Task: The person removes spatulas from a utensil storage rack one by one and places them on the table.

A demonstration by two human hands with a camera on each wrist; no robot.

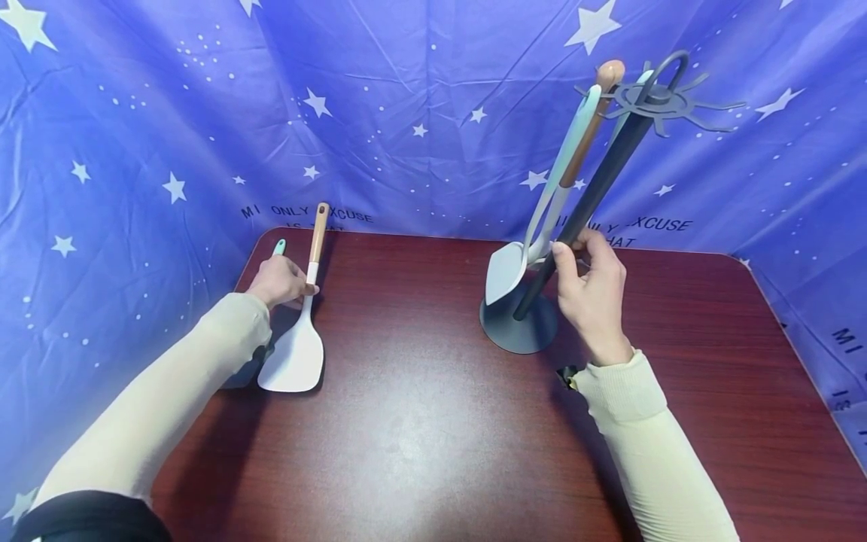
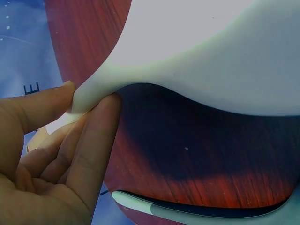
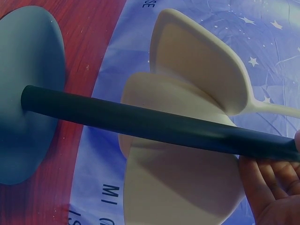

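Observation:
In the head view my left hand [image 1: 281, 282] pinches the neck of a white spatula [image 1: 296, 357] with a wooden handle. The left wrist view shows the thumb and fingertips of that hand [image 2: 61, 150] on the neck of the spatula [image 2: 178, 51], with a shadow below it. My right hand [image 1: 594, 286] holds the dark pole of a utensil stand [image 1: 596, 192]. Mint-handled and wooden-handled utensils hang from its hooked top, one with a pale turner head [image 1: 506, 272]. In the right wrist view, several pale heads [image 3: 201, 61] lie behind the pole [image 3: 140, 123].
Beside the white spatula, another utensil with a mint handle end [image 1: 281, 246] lies on the left of the dark red table [image 1: 406, 444], partly behind my left arm. The stand's round base [image 1: 518, 335] is on the table. A blue starry cloth [image 1: 420, 90] surrounds the table's back and sides.

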